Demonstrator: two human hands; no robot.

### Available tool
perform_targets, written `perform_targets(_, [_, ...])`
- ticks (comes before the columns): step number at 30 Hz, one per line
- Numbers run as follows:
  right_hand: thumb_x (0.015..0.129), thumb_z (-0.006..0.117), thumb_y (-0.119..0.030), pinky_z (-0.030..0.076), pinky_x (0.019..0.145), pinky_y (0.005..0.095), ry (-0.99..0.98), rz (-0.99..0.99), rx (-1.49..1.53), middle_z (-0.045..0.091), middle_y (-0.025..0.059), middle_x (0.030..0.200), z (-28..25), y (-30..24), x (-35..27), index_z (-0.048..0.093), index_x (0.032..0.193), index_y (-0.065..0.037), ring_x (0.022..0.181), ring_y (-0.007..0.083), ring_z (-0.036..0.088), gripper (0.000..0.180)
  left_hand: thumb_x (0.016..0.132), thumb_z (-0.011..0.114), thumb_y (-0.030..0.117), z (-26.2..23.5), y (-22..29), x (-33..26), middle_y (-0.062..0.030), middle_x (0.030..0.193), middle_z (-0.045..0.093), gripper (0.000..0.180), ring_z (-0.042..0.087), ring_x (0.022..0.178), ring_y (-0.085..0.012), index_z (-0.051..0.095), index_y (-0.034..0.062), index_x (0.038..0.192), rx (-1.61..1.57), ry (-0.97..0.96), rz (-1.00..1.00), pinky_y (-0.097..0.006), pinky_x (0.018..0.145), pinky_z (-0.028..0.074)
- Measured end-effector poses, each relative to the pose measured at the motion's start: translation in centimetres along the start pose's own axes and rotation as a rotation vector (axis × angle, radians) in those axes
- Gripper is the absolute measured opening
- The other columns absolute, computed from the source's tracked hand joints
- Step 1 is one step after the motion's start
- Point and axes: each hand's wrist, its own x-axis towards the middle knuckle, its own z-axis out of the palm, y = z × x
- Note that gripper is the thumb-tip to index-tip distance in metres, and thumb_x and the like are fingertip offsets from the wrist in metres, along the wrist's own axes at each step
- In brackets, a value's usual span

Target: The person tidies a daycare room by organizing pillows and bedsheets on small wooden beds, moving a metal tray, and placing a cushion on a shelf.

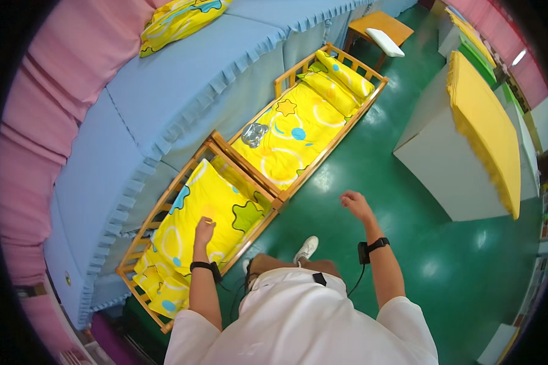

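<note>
Yellow patterned bedding (192, 198) lies beneath and around the fingers of the left hand (204, 231), inside a near wooden bed (252, 238); whether fingertips and cloth touch cannot be told. The left fingers are partly curled; whether they press together or pinch a fold of cloth cannot be told. The right hand (355, 205) is over the green floor (432, 261), to the right of the near bed, its fingers bent inward; their exact closure is likewise unclear. Ahead of and between the two sets of fingers stands a far wooden bed (336, 137), end to end with the first, bearing yellow bedding and a silvery object (254, 135). Left of and beyond the left fingers runs a blue-covered surface (170, 73) with a ruffled edge. Well ahead of the right fingers is a small wooden table (368, 23) holding a white object (385, 42); to their right, a yellow cover (484, 134) tops a white block (444, 152).
</note>
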Motion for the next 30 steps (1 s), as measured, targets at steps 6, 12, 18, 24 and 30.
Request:
perform_targets(6, [0.087,0.052,-0.017,0.051,0.073,0.0335,-0.06,-0.112,-0.057,0.067,0.011,0.084,-9.2,-4.4,9.8,0.065,0.098,0.001,0.078,0.0205,0.064,0.024,0.084,0.065,0.015,-0.5,8.1,1.1,-0.0074,0.078,0.056,0.024,0.055,0.073,-0.0178,0.058,0.0016,0.103,-0.163,0.174,0.046,-0.031,0.068,0.045])
perform_targets(12, [0.088,0.054,-0.019,0.049,0.073,0.0354,-0.078,-0.297,-0.172,0.066,0.0142,0.083,-14.1,-10.9,20.9,0.064,0.101,0.002,0.078,0.0232,0.063,0.027,0.084,0.065,0.013,-0.8,15.0,5.3,-0.0022,0.076,0.049,0.022,0.049,0.071,-0.014,0.057,0.0021,0.102,-0.246,0.303,0.116,-0.028,0.066,0.041])
perform_targets(18, [0.088,0.054,-0.018,0.047,0.074,0.0326,-0.124,-0.367,-0.219,0.064,0.0133,0.082,-19.6,-16.5,29.2,0.062,0.095,0.002,0.078,0.0226,0.061,0.023,0.085,0.064,0.013,0.7,21.1,10.8,0.0,0.073,0.045,0.019,0.045,0.068,-0.012,0.056,0.0026,0.099,-0.284,0.316,0.038,-0.028,0.063,0.038])
perform_targets(24, [0.089,0.051,-0.017,0.048,0.075,0.0318,-0.184,-0.369,-0.191,0.065,0.0117,0.083,-23.4,-18.3,38.0,0.06,0.092,0.002,0.079,0.0222,0.061,0.021,0.085,0.065,0.015,1.0,28.5,17.1,-0.0049,0.078,0.055,0.023,0.053,0.075,-0.0151,0.058,0.0026,0.103,-0.258,0.346,0.055,-0.028,0.071,0.044])
perform_targets(30, [0.089,0.051,-0.016,0.049,0.074,0.0331,-0.259,-0.544,-0.258,0.065,0.0126,0.083,-28.3,-21.0,50.0,0.061,0.092,0.001,0.08,0.0238,0.063,0.02,0.086,0.063,0.015,1.4,37.4,22.1,-0.0026,0.078,0.052,0.023,0.05,0.071,-0.0135,0.055,0.0008,0.103,-0.308,0.418,0.133,-0.028,0.067,0.043])
